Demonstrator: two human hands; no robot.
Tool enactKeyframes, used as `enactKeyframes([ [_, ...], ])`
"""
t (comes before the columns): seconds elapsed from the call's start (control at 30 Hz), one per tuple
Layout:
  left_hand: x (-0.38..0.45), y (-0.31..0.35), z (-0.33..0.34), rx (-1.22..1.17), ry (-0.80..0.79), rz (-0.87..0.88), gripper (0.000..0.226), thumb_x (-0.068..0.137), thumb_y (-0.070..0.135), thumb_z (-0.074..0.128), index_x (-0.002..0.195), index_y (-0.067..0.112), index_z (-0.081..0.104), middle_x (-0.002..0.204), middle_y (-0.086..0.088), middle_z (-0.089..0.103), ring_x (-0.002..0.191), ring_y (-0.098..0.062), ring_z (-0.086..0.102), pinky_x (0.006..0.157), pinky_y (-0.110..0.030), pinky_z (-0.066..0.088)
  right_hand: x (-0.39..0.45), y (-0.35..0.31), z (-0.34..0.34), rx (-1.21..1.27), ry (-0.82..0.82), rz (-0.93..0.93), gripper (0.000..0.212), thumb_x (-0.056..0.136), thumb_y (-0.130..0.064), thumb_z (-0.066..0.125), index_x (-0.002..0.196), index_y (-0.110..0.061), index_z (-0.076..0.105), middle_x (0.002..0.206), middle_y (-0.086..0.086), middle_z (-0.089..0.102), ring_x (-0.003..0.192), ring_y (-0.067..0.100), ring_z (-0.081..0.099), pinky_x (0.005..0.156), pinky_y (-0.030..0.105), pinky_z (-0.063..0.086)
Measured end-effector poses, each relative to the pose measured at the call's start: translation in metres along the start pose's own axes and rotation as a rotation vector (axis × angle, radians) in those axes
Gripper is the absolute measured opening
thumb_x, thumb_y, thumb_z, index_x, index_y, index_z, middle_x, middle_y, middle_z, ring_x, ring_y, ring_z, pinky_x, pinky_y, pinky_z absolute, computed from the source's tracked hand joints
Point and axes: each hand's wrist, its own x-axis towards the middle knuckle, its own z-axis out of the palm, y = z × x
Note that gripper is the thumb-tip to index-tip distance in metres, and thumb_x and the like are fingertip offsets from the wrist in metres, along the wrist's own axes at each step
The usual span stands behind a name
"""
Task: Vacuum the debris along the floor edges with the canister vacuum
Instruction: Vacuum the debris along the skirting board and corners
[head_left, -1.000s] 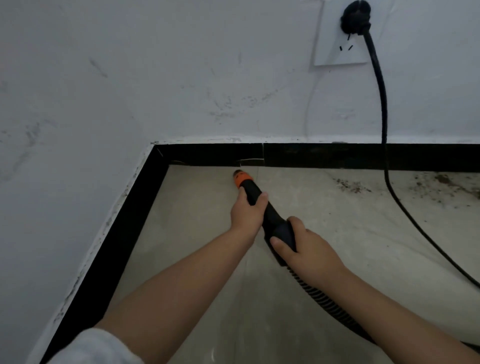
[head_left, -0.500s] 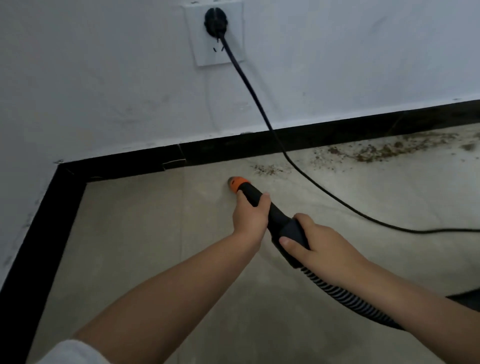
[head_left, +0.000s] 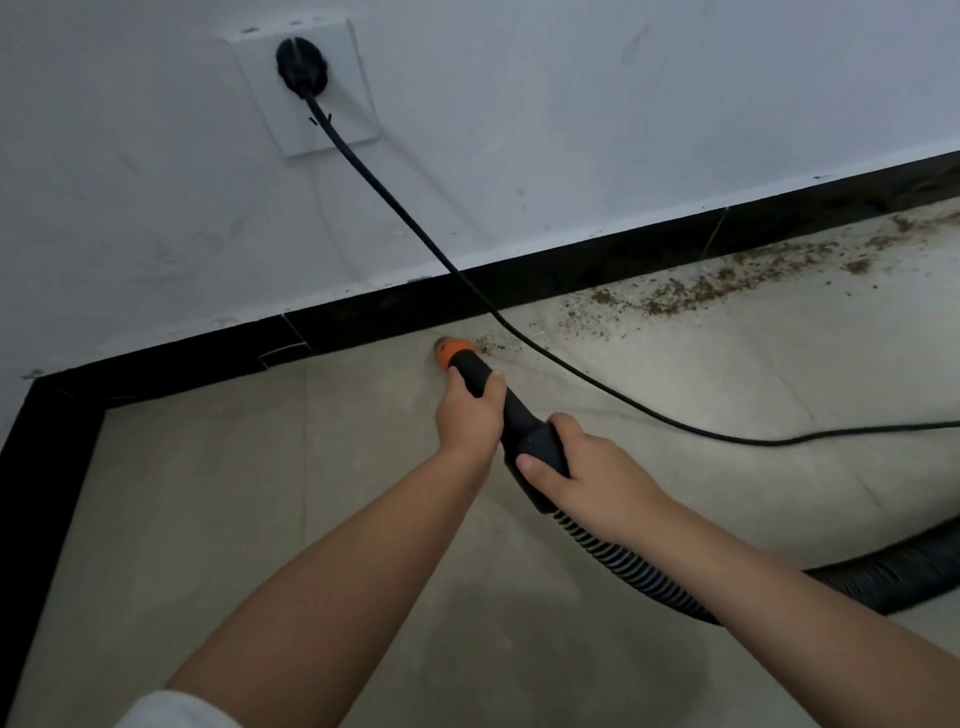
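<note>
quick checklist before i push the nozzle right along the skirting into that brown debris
1. Both hands gripping: ok. The left hand holds the black wand near the front, the right hand holds it at the hose end.
2. Orange nozzle tip low at the floor edge: ok, beside the black skirting.
3. Debris ahead: ok, it lies to the right along the skirting.
4. Path free: not ok. The power cord crosses the floor just right of the tip.
5. Plug seated in the wall socket: ok.
6. Suction running: cannot tell.
</note>
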Motion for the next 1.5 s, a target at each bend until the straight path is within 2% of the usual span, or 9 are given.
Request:
enactKeyframes([
  [0.3,0.015,0.005,-0.006,-0.008,0.006,-0.037,0.044,0.094,0.024,0.05,0.135,0.014,0.041,0.122,-0.009,0.055,0.11,-0.029,0.054,0.096,-0.044,0.048,0.018,-0.001,0.0,0.006,-0.069,-0.023,0.042,0.092,-0.05,0.044,0.111,-0.013,0.039,0.09,0.004,0.056,0.083,0.025,0.058,0.068,0.035,0.044],
  [0.47,-0.006,0.008,-0.001,-0.113,-0.053,-0.166,0.038,0.09,0.021,0.057,0.122,0.009,0.041,0.108,-0.01,0.052,0.097,-0.026,0.056,0.075,-0.037,0.054,-0.002,0.017,-0.028,0.05,-0.169,-0.087,0.038,0.095,-0.044,0.043,0.117,-0.013,0.041,0.097,0.007,0.061,0.087,0.023,0.059,0.079,0.038,0.046],
  [0.67,-0.036,0.009,0.036,-0.206,-0.043,-0.241,0.067,0.089,0.028,0.056,0.144,0.01,0.022,0.111,-0.008,0.054,0.075,-0.018,0.056,0.087,-0.042,0.054,-0.02,0.047,-0.063,0.174,-0.223,-0.064,0.036,0.08,-0.052,0.043,0.107,-0.029,0.047,0.095,-0.006,0.06,0.092,0.013,0.059,0.08,0.024,0.045],
  [0.77,-0.044,0.014,0.049,-0.27,-0.013,-0.286,0.072,0.088,0.029,0.057,0.145,0.011,0.018,0.116,-0.009,0.056,0.095,-0.027,0.059,0.089,-0.042,0.053,-0.024,0.054,-0.082,0.248,-0.254,-0.044,0.031,0.075,-0.05,0.045,0.101,-0.035,0.051,0.098,-0.005,0.062,0.089,0.007,0.06,0.076,0.016,0.046],
  [0.87,-0.047,0.015,0.05,-0.295,0.024,-0.297,0.068,0.088,0.028,0.056,0.143,0.012,0.021,0.12,-0.01,0.056,0.1,-0.03,0.059,0.087,-0.042,0.054,-0.023,0.052,-0.084,0.224,-0.282,-0.047,0.034,0.075,-0.05,0.044,0.103,-0.033,0.051,0.099,-0.004,0.062,0.089,0.009,0.059,0.079,0.023,0.045],
  [1.0,-0.053,0.001,0.035,-0.321,0.059,-0.285,0.059,0.09,0.027,0.056,0.14,0.013,0.028,0.121,-0.011,0.056,0.09,-0.025,0.057,0.07,-0.034,0.055,-0.02,0.042,-0.073,0.094,-0.341,-0.086,0.045,0.079,-0.051,0.044,0.111,-0.02,0.049,0.101,0.003,0.061,0.092,0.015,0.057,0.083,0.03,0.044],
  [1.1,-0.06,-0.005,0.022,-0.335,0.049,-0.268,0.057,0.092,0.027,0.054,0.14,0.015,0.025,0.12,-0.011,0.055,0.083,-0.02,0.058,0.057,-0.028,0.051,-0.022,0.036,-0.068,-0.007,-0.402,-0.126,0.036,0.094,-0.043,0.049,0.117,-0.016,0.047,0.102,0.005,0.06,0.097,0.022,0.058,0.087,0.038,0.045],
  [1.3,-0.071,0.008,0.026,-0.35,-0.095,-0.346,0.054,0.094,0.028,0.051,0.137,0.011,0.024,0.112,-0.011,0.052,0.091,-0.027,0.059,0.052,-0.027,0.05,-0.036,0.027,-0.091,0.069,-0.488,-0.005,0.045,0.075,-0.057,0.045,0.108,-0.027,0.046,0.092,-0.007,0.058,0.085,0.009,0.057,0.075,0.024,0.044],
  [1.5,-0.07,0.034,0.059,-0.405,-0.161,-0.405,0.052,0.095,0.031,0.049,0.137,0.007,0.031,0.121,-0.015,0.054,0.084,-0.027,0.059,0.039,-0.026,0.05,-0.046,0.032,-0.12,0.073,-0.376,0.047,0.018,0.091,-0.047,0.05,0.093,-0.03,0.049,0.092,-0.003,0.06,0.084,0.012,0.058,0.076,0.024,0.045],
])
